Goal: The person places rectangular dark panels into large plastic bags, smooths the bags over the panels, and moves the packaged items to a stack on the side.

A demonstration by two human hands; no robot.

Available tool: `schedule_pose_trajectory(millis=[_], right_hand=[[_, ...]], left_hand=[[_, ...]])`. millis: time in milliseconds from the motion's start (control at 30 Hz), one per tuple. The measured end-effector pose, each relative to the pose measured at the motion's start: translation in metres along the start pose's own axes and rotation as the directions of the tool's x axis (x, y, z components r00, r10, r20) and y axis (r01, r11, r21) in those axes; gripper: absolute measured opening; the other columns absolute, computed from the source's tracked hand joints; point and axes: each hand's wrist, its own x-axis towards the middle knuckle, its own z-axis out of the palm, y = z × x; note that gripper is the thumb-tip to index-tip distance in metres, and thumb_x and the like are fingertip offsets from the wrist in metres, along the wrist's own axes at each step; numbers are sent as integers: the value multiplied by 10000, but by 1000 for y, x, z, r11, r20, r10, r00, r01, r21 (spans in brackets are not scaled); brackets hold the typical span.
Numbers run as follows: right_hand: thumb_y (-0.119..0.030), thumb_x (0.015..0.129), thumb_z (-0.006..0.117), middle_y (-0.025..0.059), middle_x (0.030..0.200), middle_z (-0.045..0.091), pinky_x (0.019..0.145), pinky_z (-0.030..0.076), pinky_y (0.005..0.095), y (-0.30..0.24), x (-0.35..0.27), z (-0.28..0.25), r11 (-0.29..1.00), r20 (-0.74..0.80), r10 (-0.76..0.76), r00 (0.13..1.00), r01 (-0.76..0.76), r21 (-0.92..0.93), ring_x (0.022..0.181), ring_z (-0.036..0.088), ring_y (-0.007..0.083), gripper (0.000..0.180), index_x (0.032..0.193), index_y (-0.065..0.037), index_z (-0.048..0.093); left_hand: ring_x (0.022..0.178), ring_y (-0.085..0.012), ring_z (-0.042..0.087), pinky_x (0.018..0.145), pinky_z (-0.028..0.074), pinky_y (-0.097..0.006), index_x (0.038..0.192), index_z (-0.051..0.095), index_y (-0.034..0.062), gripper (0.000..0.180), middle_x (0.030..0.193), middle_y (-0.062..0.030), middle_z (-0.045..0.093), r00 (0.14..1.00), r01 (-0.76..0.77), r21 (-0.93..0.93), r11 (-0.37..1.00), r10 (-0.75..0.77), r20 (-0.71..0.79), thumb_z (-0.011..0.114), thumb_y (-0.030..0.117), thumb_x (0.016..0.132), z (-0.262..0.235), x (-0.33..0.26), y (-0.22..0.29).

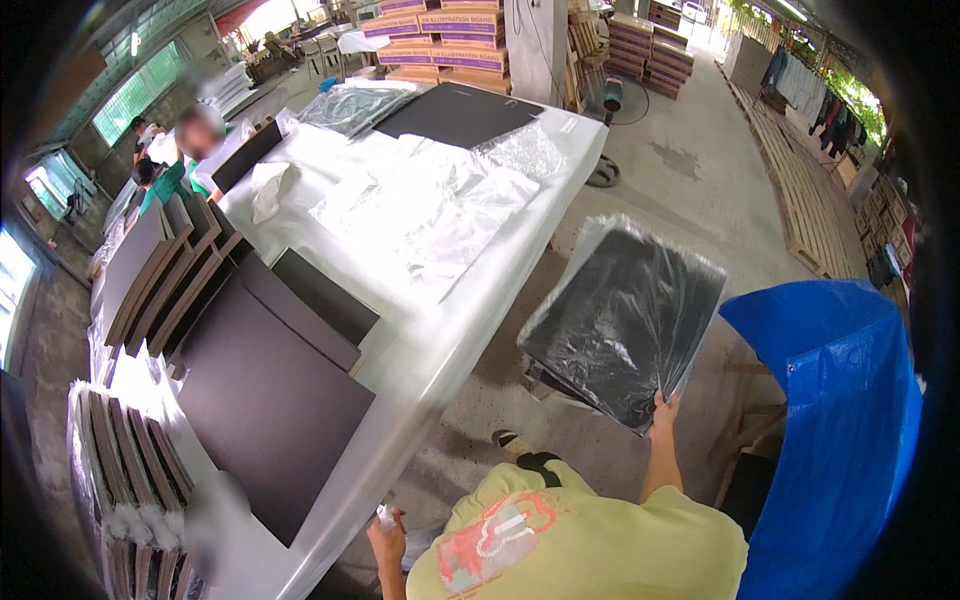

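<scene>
My right hand (662,412) is closed on the near corner of a plastic-wrapped pack of black boards (625,320). Clear wrap bunches in creases towards my fingers. The pack lies over a low stack of dark boards (568,385), whose lower edges show under its left side. Beside the table's near edge, my left hand (387,535) is closed around a small white thing (386,516); its kind cannot be made out. On the white-covered table (440,350), large dark boards (270,390) lie spread, left of me.
Several board stacks (165,265) and wrapped packs (130,450) line the table's left side. Crumpled clear plastic (430,200) covers its middle. A blue tarp (850,400) hangs close on my right. Another person (200,150) stands across the table. Cartons (465,45) rise behind.
</scene>
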Motion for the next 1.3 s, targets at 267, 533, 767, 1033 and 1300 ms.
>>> schedule_pose_trajectory(millis=[267, 533, 767, 1033, 1300], right_hand=[[-135, 807, 538, 193, 1199, 432, 894, 339, 336, 27, 81, 16, 870, -123, -79, 989, 8, -493, 1086, 432, 300, 475, 1217, 26, 362], [-115, 767, 549, 141, 862, 579, 717, 435, 336, -10, 22, 82, 584, 128, -535, 835, 476, -657, 775, 560, 248, 310, 1055, -12, 494], [-214, 683, 707, 73, 1077, 517, 805, 421, 306, -77, -268, 218, 867, 958, -60, -281, 462, 190, 951, 497, 170, 572, 1181, -116, 442], [-125, 714, 666, 8, 635, 527, 552, 415, 239, -84, -379, 231, 961, 987, -99, -124, 245, 128, 603, 467, 63, 182, 816, -13, 564], [-281, 856, 518, -31, 585, 444, 467, 320, 229, -87, -402, 235, 851, 982, -170, -76, 491, 186, 533, 366, 45, 272, 768, -24, 532]], left_hand=[[557, -298, 557, 523, 416, -363, 812, 604, 53, 129, 610, -155, 560, 942, -322, 196, 926, 292, 167, 527, 152, 785, 21, 21, 38], [467, -140, 464, 456, 357, -290, 807, 565, -1, 293, 541, -63, 506, 955, -268, -221, 938, 288, 67, 445, 255, 881, 10, 12, 75], [454, -67, 370, 432, 281, -207, 837, 531, 2, 502, 531, -8, 456, 950, -291, -643, 709, 291, -110, 343, 465, 882, 19, 13, 134], [949, -155, 443, 706, 400, -282, 1156, 410, 34, 453, 1094, -82, 451, 902, -432, -832, 348, 174, -395, 555, 301, 820, -27, 19, 123], [657, -84, 512, 601, 413, -235, 846, 568, 41, 279, 721, 7, 566, 982, -125, -950, 287, -100, -159, 665, 282, 745, -30, 4, 82]])
